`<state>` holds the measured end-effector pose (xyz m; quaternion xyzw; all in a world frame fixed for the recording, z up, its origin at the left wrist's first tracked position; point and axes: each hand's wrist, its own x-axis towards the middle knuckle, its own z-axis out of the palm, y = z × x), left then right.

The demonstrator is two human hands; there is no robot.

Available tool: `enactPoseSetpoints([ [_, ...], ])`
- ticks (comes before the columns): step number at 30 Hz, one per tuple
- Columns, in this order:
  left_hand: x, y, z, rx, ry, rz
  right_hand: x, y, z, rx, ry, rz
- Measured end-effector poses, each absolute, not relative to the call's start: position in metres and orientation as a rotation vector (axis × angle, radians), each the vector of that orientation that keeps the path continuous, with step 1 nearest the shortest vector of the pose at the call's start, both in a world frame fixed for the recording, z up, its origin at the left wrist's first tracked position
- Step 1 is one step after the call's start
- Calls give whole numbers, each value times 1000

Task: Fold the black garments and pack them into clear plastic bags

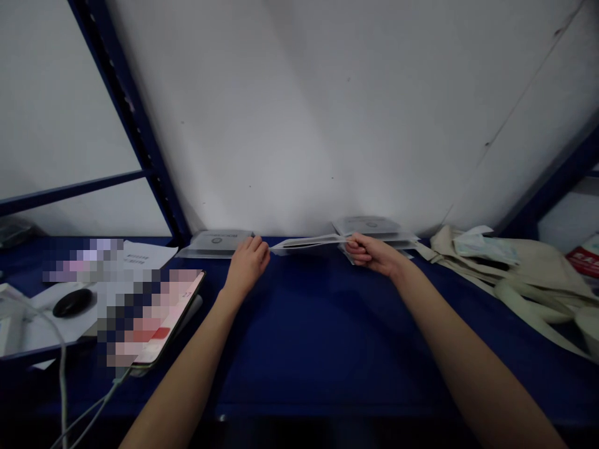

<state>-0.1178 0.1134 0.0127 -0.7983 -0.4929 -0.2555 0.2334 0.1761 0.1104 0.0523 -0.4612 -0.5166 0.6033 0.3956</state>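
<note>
Pinched at its right end by my right hand [369,254], a thin, flat plastic bag [311,241] is held nearly level, seen almost edge-on. My left hand [250,262] is at the right edge of the left stack of frosted plastic bags [213,243], its fingers curled together close to the left tip of the held bag. Whether something is between those fingers is hidden. Behind my right hand lies another stack of similar bags [374,226] with a small round dark mark and print.
A lit phone [171,318] with a cable rests at left, near a black computer mouse [72,303] and papers [145,257]. Beige cloth [528,259] is heaped at right. Behind the blue table [309,349] stand a white wall and a blue metal post [140,137].
</note>
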Motion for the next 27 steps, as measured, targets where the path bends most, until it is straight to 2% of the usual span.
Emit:
enactPoseSetpoints([
  [9, -112, 107, 6, -2511, -1170, -703, 169, 114, 39, -1371, -1211, 1400],
  [14, -109, 109, 1, -2565, -1218, -691, 164, 117, 34, -1482, -1243, 1256],
  [18, -106, 111, -3, -2554, -1293, -714, 148, 112, 34, -1612, -1462, 1069],
  [21, -103, 111, -5, -2559, -1317, -734, 132, 105, 34, -1522, -1771, 999],
  [23, -101, 111, -6, -2578, -1308, -762, 121, 100, 32, -1424, -1983, 836],
  [27, -98, 110, -8, -2660, -1264, -845, 103, 93, 19, -1248, -2303, 201],
])
